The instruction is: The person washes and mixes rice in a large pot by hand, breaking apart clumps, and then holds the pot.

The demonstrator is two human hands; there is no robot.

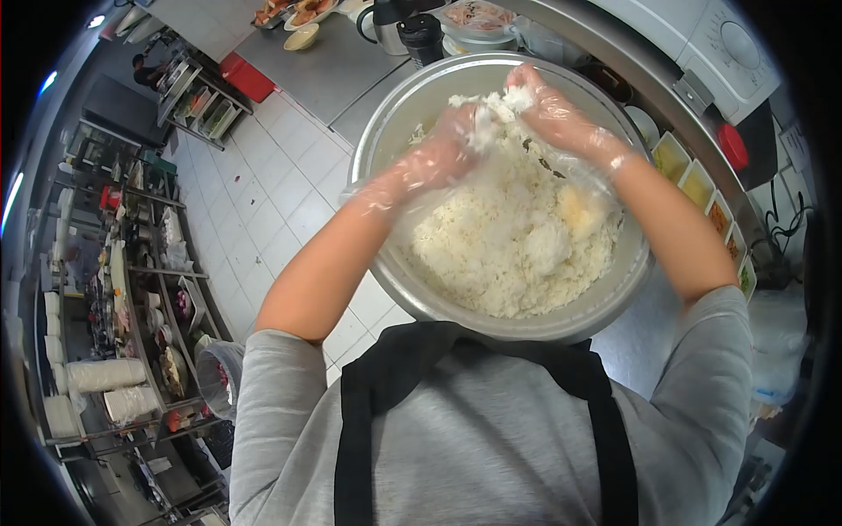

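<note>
A large round metal bowl holds a big heap of white rice, with a yellowish patch on its right side. Both of my hands wear clear plastic gloves and are over the far part of the bowl. My left hand is blurred, its fingers curled against the rice at the far left of the heap. Beside it, my right hand has its fingers pinched round a clump of white rice near the far rim. Some dark bits show in the rice below my right hand.
Behind the bowl stand a dark lidded cup, a steel jug and a small yellow bowl. Food trays line the right side. Shelves and a tub are at left. Another person stands far back.
</note>
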